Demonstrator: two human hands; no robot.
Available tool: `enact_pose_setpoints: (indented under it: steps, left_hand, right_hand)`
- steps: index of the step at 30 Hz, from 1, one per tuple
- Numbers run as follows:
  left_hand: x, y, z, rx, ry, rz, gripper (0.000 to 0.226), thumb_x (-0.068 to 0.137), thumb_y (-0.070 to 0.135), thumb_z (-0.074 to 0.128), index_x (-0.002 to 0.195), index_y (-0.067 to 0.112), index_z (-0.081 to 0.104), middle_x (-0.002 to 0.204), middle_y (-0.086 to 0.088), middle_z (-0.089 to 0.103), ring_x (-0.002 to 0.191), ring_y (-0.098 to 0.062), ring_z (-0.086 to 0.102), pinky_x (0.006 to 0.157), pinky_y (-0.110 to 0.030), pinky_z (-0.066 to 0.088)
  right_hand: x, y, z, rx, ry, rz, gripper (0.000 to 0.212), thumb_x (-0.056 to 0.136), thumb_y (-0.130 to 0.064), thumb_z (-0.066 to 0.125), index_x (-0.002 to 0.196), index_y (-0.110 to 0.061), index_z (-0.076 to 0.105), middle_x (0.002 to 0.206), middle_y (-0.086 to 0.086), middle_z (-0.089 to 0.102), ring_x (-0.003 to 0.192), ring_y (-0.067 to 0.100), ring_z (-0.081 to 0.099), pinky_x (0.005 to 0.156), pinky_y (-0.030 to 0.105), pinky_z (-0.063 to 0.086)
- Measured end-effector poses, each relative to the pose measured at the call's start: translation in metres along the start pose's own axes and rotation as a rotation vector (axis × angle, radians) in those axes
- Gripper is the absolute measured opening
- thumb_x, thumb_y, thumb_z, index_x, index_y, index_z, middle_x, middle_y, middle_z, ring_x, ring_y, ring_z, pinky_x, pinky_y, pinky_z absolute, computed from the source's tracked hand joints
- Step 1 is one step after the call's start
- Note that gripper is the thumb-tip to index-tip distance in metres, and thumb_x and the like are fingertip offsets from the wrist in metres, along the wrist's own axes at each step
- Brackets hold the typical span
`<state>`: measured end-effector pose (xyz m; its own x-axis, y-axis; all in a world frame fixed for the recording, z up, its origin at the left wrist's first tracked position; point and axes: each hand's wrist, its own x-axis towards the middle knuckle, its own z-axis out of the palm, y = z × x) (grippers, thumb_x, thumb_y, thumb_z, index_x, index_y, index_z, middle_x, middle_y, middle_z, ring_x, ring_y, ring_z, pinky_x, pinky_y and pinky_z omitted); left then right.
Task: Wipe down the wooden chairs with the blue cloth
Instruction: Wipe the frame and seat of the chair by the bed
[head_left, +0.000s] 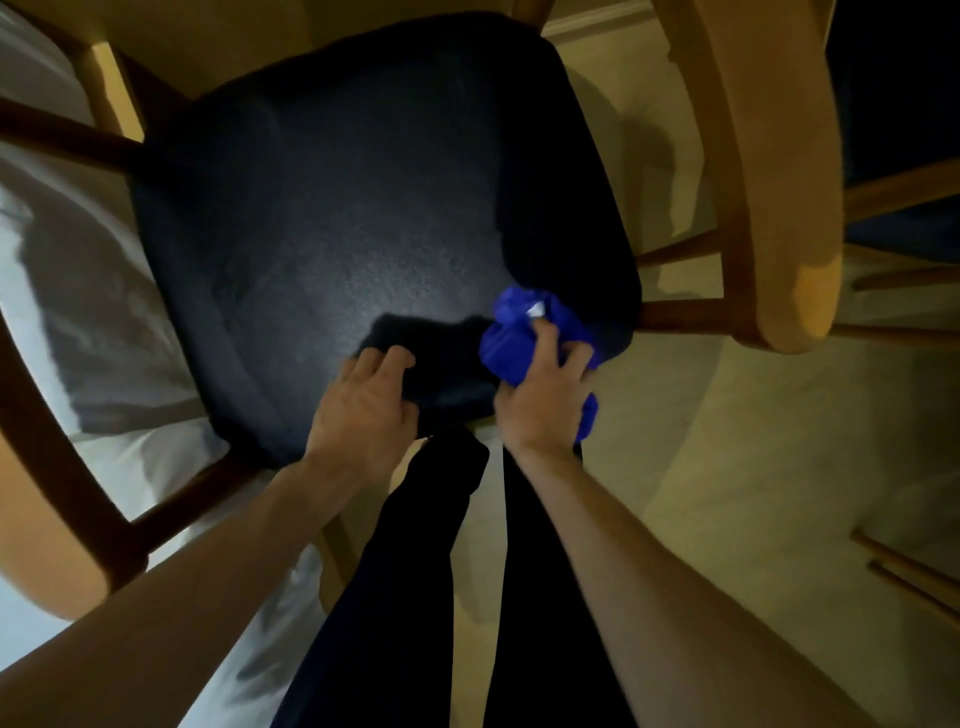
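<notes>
a: bracing comes first. left hand rests with relaxed fingers on the front edge of the dark seat cushion, gripping nothing.

b: and the blue cloth?

a: bunched, clenched in the right hand, at the front right corner of the seat, close to the right armrest.

b: recommended procedure?

a: likely next surface is the wooden frame. spread the cloth flatter for more contact, then draw it along the armrest with the grain, in overlapping passes. keep the left hand steadying the chair. the left armrest and the second chair at far right appear to remain.
</notes>
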<state>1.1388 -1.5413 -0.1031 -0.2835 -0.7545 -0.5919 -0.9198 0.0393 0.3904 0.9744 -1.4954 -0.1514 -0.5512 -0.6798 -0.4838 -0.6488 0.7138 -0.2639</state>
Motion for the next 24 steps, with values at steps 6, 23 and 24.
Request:
enact_pose_setpoints:
  steps: [6,23,24]
  left_hand:
    - [-0.008,-0.013,-0.005,0.021,0.005,-0.056,0.046,0.086,0.012,0.056,0.131,0.015,0.046,0.123,-0.008,0.052,0.111,-0.025,0.046,0.098,-0.041,0.041]
    - [-0.003,-0.005,0.019,-0.302,0.162,-0.365,0.030,0.086,0.013,0.057,0.116,0.013,0.053,0.114,-0.007,0.056,0.106,-0.028,0.052,0.094,-0.045,0.042]
    - [-0.007,-0.010,0.020,-0.397,0.199,-0.450,0.028,0.086,0.010,0.056,0.113,0.011,0.054,0.112,-0.009,0.056,0.104,-0.028,0.053,0.094,-0.043,0.043]
  right_hand:
    - [-0.036,-0.005,0.009,0.168,-0.306,-0.191,0.071,0.077,-0.019,0.069,0.134,-0.040,0.033,0.130,0.001,0.029,0.117,0.029,0.039,0.086,0.034,0.041]
    - [0.007,-0.004,0.003,0.042,0.114,0.113,0.075,0.080,-0.026,0.066,0.145,-0.027,0.031,0.133,0.018,0.037,0.113,0.043,0.044,0.092,0.052,0.046]
    - [-0.003,-0.016,0.011,0.006,0.093,0.044,0.076,0.077,-0.028,0.068,0.144,-0.029,0.033,0.129,0.016,0.038,0.111,0.042,0.044,0.089,0.050,0.047]
